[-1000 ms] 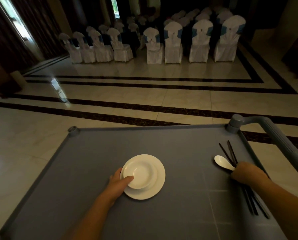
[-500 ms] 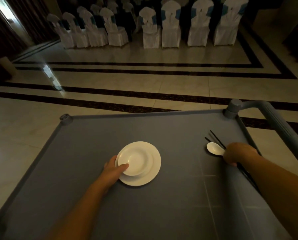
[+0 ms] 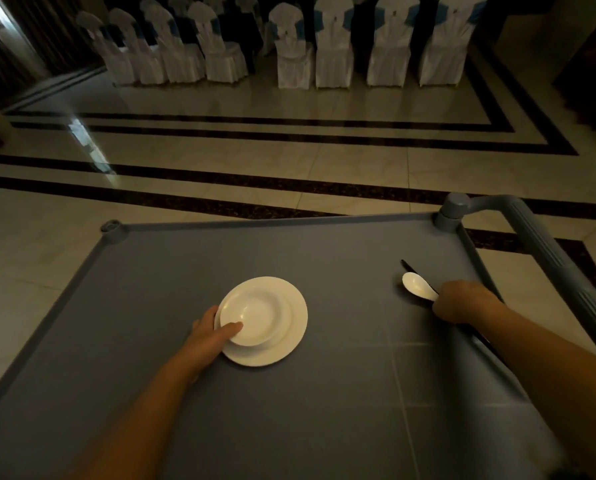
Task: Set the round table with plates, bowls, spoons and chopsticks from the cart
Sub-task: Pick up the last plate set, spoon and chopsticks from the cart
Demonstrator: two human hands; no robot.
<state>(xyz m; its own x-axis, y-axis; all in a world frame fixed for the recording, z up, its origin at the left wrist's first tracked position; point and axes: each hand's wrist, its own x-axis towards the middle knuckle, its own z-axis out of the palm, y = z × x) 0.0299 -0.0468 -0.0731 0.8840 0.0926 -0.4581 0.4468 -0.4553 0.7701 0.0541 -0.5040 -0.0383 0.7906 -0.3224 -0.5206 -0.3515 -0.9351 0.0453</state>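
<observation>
White bowl [image 3: 251, 315] on plate [image 3: 282, 336], grey cart [image 3: 324, 410]. L hand [image 3: 208, 336] grips both at rim. R hand [image 3: 463, 304] fisted round spoon [image 3: 418, 291] + chopsticks [image 3: 411, 268].

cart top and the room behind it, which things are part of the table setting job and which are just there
Part of the job:
small white bowl, gripped by left hand
round white plate under it
white ceramic spoon and black chopsticks, held by right hand
grey plastic cart

Just there:
white-covered chairs
striped tile floor
</observation>
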